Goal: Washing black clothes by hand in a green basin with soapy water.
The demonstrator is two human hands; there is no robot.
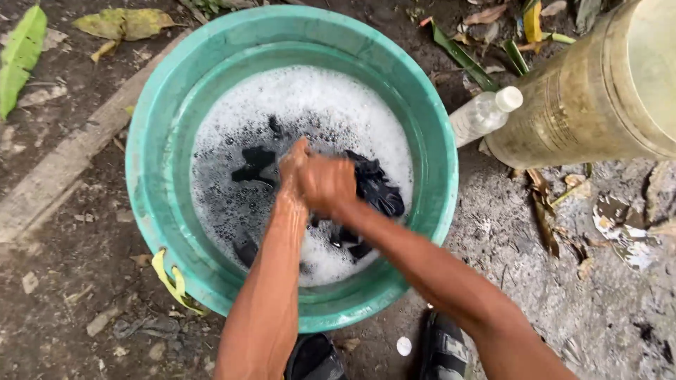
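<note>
Suds cover most of the water inside a round green plastic basin that sits on bare, dark soil. Both hands meet over the middle of the basin. The left hand is closed into a fist, its grip pressed together on a fold of dark wet cloth. The right hand lies against the left one, fingers curled tight around the same cloth, so the two fists touch. Both forearms are wet and reach in from the near rim.

The dark wet cloth spreads out to the right of the hands and below them, half sunk in the white soap foam; smaller dark patches of it show through the bubbles to the left of the hands. A yellow strip hangs at the basin's lower left rim.

Just beyond the basin's right edge a clear plastic bottle with a white cap lies tilted on the ground, its cap end touching a large tan cylindrical container that lies on its side. Dry leaves are scattered over the soil around them. A weathered wooden plank runs diagonally past the basin's left side. Two black sandals show at the bottom edge, near a small white cap on the dirt.
</note>
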